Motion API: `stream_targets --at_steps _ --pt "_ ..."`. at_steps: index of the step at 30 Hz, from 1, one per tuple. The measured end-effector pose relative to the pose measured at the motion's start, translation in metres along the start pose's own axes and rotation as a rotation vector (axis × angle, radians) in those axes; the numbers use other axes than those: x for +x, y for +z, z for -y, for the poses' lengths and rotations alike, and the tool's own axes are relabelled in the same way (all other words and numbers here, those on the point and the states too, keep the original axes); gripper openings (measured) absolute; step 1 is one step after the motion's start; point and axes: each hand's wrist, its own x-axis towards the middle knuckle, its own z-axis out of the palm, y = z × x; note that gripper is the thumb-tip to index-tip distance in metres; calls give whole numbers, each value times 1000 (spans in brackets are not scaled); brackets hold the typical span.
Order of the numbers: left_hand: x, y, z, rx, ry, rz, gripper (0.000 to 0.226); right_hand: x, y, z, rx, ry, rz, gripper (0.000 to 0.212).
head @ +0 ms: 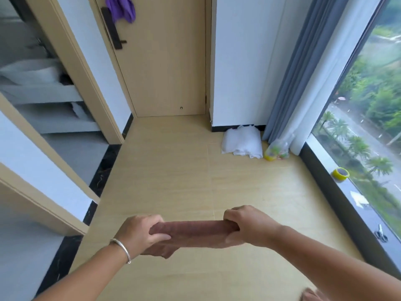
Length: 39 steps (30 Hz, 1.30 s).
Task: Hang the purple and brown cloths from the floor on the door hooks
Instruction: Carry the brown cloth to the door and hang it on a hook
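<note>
From the head camera, two bare forearms reach forward over a pale wood-look floor (173, 181). The left hand (138, 232) and right hand (249, 227) are held apart, each clamped on one end of a brown cloth (195, 233) stretched level between them in the near middle of the view. The cloth looks folded or bunched into a long band, and a loose part of it hangs below the left hand. A thin silver bangle (121, 248) circles the left wrist.

At the far end stands a closed tan door (165, 68) with a long black handle plate (112, 29) near its left edge. A purple cloth (120, 7) hangs high on the door, just right of the plate's top; what it hangs from is cut off by the frame.

On the far right, a folded white cloth (242, 142) lies on the floor against the wall, with a clear bag (277, 149) holding yellow and green items just beside it. Grey curtains (303, 61) hang next to a large window (373, 105). A yellow tape roll (340, 173) sits on the dark sill. On the left, an open doorway (43, 83) shows a blurred room.
</note>
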Motion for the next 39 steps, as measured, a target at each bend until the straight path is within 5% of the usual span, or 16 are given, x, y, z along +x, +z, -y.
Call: stream_targets --at_steps 8,18,32,35,39 --pt "-1 -207 -81 47 93 -217 25 -67 -163 80 -120 -73 -367 36" --pt "-21 -387 -150 134 136 -461 19 -132 -314 154 -282 -104 -708 37" --pt "-42 -451 -176 516 275 -677 18 -121 -382 212 -369 -21 -1044 31" --pt "-40 -455 -160 599 349 -751 11 -110 -383 220 -429 -74 -1056 29" --pt "-31 -465 -133 684 472 -713 34 -97 -384 224 -597 -235 -998 13"
